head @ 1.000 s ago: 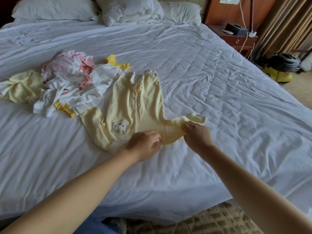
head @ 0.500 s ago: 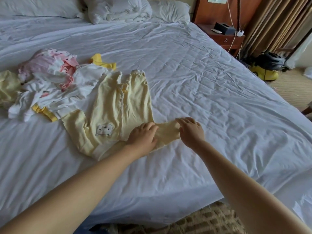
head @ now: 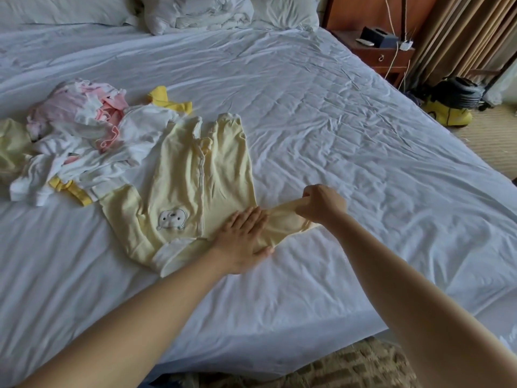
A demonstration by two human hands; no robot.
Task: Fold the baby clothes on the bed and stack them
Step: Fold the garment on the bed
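The left hand (head: 243, 236) lies flat with straight fingers, palm down, pressing on the shoulder of a pale yellow baby sleepsuit (head: 195, 177). Just to its right, the right hand (head: 321, 204) has its fingers curled and pinches the end of the sleepsuit's sleeve (head: 282, 222), holding it a little above the sheet so the cloth stretches between the two hands.

The sleepsuit is spread face up on the bed (head: 349, 141), with its legs pointing away from the hands toward the pillows. A small bear patch (head: 171, 219) sits on the chest just left of the left hand, and the other sleeve lies out flat beyond it. Farther left, touching the sleepsuit's edge, is a loose pile of unfolded baby clothes (head: 84, 135) in white, pink and yellow.

The bed is covered by a white, wrinkled sheet that reaches all around the hands. Well beyond them, at the head of the bed, lie white pillows (head: 195, 9). Far to the right of the hands stands a wooden nightstand (head: 383, 57) with small dark items and white cables on it. Tan curtains (head: 461, 32) hang beside it, and a yellow and black appliance (head: 450, 105) sits on the carpet (head: 489, 141) below them. Patterned carpet also shows under the forearms at the near edge of the bed.
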